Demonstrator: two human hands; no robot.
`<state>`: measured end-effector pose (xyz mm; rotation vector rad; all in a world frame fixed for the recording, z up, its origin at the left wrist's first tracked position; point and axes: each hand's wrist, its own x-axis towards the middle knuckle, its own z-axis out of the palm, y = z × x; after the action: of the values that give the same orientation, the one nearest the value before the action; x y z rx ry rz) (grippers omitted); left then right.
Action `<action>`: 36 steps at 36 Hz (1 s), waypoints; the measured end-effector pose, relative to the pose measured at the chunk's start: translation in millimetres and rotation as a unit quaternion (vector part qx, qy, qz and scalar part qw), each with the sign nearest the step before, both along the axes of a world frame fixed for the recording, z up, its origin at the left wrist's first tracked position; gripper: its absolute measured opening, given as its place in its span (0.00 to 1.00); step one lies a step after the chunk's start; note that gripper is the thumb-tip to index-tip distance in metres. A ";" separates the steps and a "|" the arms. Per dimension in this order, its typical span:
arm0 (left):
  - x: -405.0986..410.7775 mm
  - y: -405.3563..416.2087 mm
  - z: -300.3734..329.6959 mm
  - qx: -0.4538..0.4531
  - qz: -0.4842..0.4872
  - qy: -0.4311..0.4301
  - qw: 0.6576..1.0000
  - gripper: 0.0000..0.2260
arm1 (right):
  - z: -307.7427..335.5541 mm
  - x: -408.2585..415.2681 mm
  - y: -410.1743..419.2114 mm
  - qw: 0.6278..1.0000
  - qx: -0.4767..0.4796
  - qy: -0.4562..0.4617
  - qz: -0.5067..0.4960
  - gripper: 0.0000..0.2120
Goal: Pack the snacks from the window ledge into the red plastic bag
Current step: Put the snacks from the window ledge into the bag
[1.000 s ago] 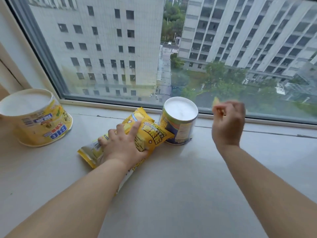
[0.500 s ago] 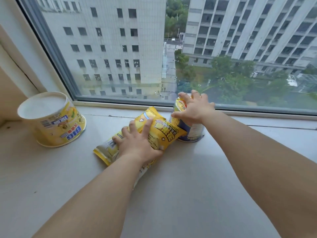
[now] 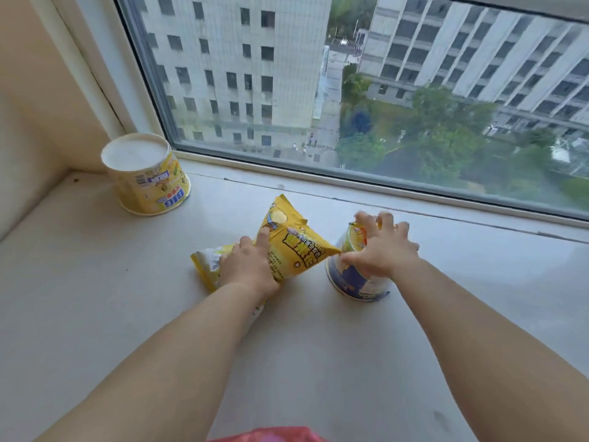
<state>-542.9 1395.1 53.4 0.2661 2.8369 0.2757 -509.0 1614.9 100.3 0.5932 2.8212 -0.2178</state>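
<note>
While L hand (image 3: 247, 269) grips chip bag (image 3: 296, 250), R hand (image 3: 381, 250) clamps cup (image 3: 353, 279); ledge (image 3: 318, 346) front bare.

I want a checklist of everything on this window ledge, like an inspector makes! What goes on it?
Surface: pale window ledge, mostly bare, with a few small dark specks.
Job's things: yellow snack bag lying mid-ledge; blue and yellow tub upside down beside it; yellow tub upside down in the left corner; red plastic bag, only an edge showing at the bottom.
Clutter: nothing seen.
Hands: left hand grips the snack bag; right hand is clasped over the blue and yellow tub.
Cables: nothing seen.
Surroundings: window looking down on tall buildings and trees.
</note>
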 end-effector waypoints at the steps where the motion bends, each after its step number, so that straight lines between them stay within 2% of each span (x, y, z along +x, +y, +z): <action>1: 10.3 -4.5 2.4 0.004 0.006 -0.008 1.000 0.42 | 1.5 14.4 -5.3 1.000 -0.005 -0.001 -0.006 0.39; 9: 93.2 -40.0 44.5 0.030 0.052 -0.041 0.997 0.32 | 18.6 130.7 -51.2 0.998 -0.035 -0.001 -0.058 0.35; 13: 107.2 -54.6 97.5 0.047 0.067 0.000 0.997 0.28 | 46.0 160.7 -71.2 0.994 -0.065 0.013 -0.085 0.36; 17: 118.6 -67.1 163.6 0.143 0.091 0.060 0.984 0.30 | 89.0 182.0 -85.7 0.992 -0.059 0.084 -0.072 0.37; 20: 136.3 -75.8 211.4 0.250 0.112 0.091 0.957 0.30 | 129.1 198.4 -90.7 0.988 -0.064 0.130 -0.061 0.38; 24: 173.0 -93.9 250.0 0.404 0.132 0.134 0.895 0.32 | 176.1 224.4 -96.2 0.973 -0.098 0.204 -0.051 0.38; 28: 211.7 -114.1 255.0 0.502 0.132 0.108 0.848 0.30 | 210.4 256.2 -98.9 0.956 -0.141 0.254 -0.040 0.38; 36: 281.2 -142.6 243.0 0.479 0.113 0.051 0.869 0.33 | 235.0 315.5 -119.3 0.955 -0.157 0.251 -0.007 0.37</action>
<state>-261.7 1252.5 296.4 0.1261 2.5646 1.7551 -193.5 1495.6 335.3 0.5440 3.1510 -0.9191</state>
